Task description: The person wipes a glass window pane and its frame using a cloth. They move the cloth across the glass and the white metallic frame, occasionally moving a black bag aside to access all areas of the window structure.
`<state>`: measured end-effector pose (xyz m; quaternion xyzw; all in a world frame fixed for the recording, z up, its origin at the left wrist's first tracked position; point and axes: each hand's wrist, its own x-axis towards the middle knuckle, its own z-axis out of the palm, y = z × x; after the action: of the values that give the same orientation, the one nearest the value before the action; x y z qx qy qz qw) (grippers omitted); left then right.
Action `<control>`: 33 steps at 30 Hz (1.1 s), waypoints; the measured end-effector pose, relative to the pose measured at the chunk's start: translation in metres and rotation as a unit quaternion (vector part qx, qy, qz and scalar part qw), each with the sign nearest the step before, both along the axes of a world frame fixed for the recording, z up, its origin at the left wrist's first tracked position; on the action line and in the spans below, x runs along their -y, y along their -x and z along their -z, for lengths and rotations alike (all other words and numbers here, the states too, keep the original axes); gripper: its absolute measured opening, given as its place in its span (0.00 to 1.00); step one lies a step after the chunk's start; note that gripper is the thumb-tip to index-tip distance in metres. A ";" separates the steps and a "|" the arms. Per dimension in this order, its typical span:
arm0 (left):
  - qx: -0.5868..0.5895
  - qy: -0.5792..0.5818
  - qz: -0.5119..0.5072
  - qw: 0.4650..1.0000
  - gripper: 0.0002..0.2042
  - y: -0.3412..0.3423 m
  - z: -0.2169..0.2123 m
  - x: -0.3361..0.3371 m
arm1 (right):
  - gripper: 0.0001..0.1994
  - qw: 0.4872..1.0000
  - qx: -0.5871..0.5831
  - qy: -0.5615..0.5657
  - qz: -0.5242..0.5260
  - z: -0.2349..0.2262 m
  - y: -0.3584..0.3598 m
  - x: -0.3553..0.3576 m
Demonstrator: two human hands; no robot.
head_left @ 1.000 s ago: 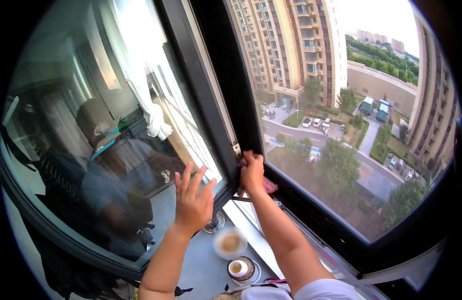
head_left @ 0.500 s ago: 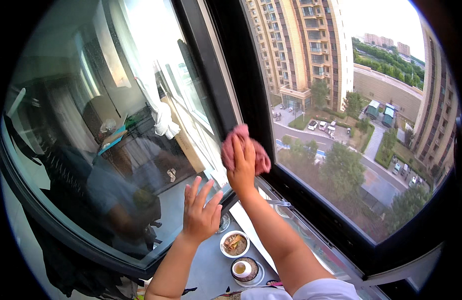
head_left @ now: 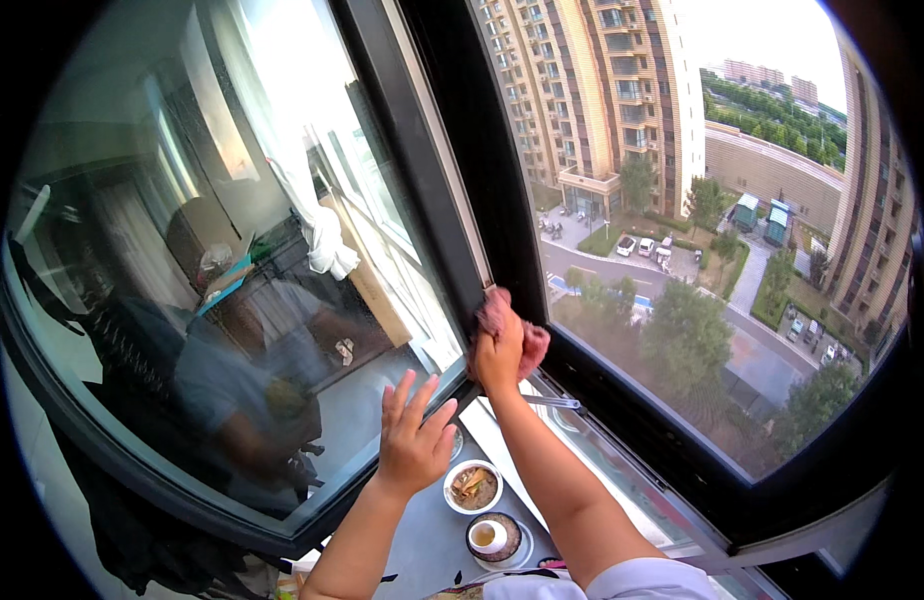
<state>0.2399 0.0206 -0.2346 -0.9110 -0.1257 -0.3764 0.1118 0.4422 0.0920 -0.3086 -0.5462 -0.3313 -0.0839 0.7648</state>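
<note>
My right hand (head_left: 501, 362) is closed around a bunched pink cloth (head_left: 532, 346). It presses the cloth to the dark window frame (head_left: 452, 210), low down beside the hinge side of the opened sash. Part of the cloth sticks out on both sides of my fingers. My left hand (head_left: 414, 440) is raised in front of the glass pane (head_left: 242, 330), fingers spread, holding nothing. Just right of my right wrist, a metal stay arm (head_left: 552, 402) joins the sash to the lower frame.
Below my hands, on a grey surface, stand a white bowl of food (head_left: 473, 487) and a small white cup (head_left: 487, 538) set on a dark round dish. Dark clothes (head_left: 132, 530) hang at the lower left. Buildings, trees and parked cars lie far below outside.
My right hand has slid down along the frame with the cloth, and its fingers have curled in more. My left hand has shifted slightly right and down.
</note>
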 end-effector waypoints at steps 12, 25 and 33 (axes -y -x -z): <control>0.011 0.016 0.008 1.000 0.15 0.015 0.021 -0.010 | 0.24 0.975 0.075 -0.203 -0.057 -0.105 0.003 0.083; 0.042 0.019 0.002 0.999 0.15 0.026 0.023 -0.008 | 0.36 0.947 0.318 0.033 0.039 -0.014 0.014 0.015; 0.117 -0.024 -0.031 0.992 0.12 0.064 -0.004 0.005 | 0.26 0.921 0.374 -0.102 0.048 -0.154 0.048 0.046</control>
<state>0.1760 0.0153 -0.2310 -0.8535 -0.1571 -0.4794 0.1304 0.3943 0.0459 -0.1543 -0.4091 -0.5560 -0.3522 0.6320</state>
